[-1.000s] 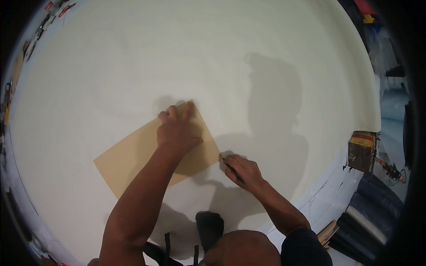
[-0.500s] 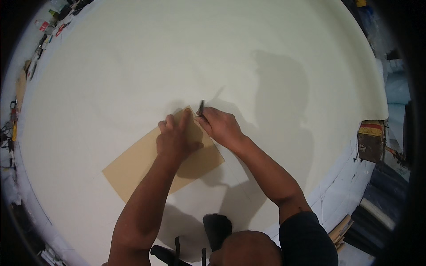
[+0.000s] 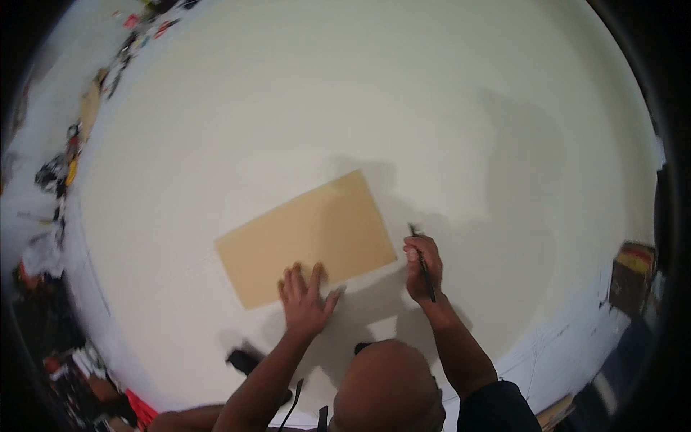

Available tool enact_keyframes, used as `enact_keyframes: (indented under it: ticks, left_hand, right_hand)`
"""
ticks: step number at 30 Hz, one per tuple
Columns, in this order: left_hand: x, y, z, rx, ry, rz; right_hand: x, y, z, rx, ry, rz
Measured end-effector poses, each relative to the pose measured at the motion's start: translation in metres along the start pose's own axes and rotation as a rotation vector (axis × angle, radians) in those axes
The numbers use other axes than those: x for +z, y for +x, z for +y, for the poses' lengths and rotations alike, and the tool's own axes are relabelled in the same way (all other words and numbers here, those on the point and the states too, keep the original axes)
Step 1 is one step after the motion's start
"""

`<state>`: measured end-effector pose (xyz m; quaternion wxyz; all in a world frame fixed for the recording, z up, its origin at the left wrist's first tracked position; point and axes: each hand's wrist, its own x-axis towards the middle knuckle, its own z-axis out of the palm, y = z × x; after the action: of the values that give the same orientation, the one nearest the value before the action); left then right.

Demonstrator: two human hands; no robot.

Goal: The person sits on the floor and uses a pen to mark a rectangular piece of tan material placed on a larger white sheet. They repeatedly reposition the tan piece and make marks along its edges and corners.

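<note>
A tan rectangular sheet of card (image 3: 309, 230) lies at a slant on a broad cream sheet (image 3: 288, 86). My left hand (image 3: 306, 306) is open at the card's near long edge. Its fingers are spread, with the fingertips over the card and the thumb out to the right. To the right of the card, apart from it, my right hand (image 3: 425, 270) is closed around a slim black pen (image 3: 425, 270). The pen's upper end points away from me and its lower end lies along the palm. Blur hides its exact tip.
Assorted tools and scraps (image 3: 72, 151) line the left edge of the work surface. A brown box-shaped tin (image 3: 632, 279) with a yellow and red band stands at the right edge. A red item (image 3: 140, 410) and other clutter sit at the lower left.
My left hand has slid from the card's far right corner to its near edge. My right hand, with the pen, has come away from the card's right edge toward me. The view has shifted.
</note>
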<state>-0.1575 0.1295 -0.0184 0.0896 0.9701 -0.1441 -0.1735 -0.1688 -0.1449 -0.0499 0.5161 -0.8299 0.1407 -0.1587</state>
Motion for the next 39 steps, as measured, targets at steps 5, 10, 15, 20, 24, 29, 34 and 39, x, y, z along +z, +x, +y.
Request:
enact_keyframes:
  ticks: [5,10,15,20,24,29,34,39]
  left_hand:
    - [-0.034,0.096,-0.026,0.02,-0.035,0.063]
    - [-0.076,0.161,-0.081,0.133,-0.096,0.009]
    - [-0.194,0.166,-0.15,0.265,0.109,-0.294]
    - [-0.223,0.139,-0.261,0.109,0.168,-0.238]
    - [-0.167,0.137,-0.289,0.163,0.11,0.002]
    - [-0.117,0.156,-0.306,0.146,-0.129,0.096]
    - [-0.064,0.151,-0.294,0.229,-0.154,0.313]
    - [-0.075,0.154,-0.295,0.23,-0.226,0.243]
  right_hand:
    - [0.002,0.027,-0.021,-0.12,-0.02,-0.131]
    - [0.002,0.071,-0.076,-0.201,-0.107,-0.332]
    - [-0.002,0.084,-0.114,-0.32,-0.29,-0.529]
    - [-0.003,0.088,-0.144,-0.285,-0.462,-0.595]
    - [0.014,0.093,-0.138,-0.188,-0.575,-0.465]
    - [0.035,0.077,-0.146,-0.007,-0.69,-0.447]
    - [0.017,0.084,-0.187,0.128,-0.867,-0.364]
    - [0.03,0.099,-0.238,0.175,-0.748,-0.485]
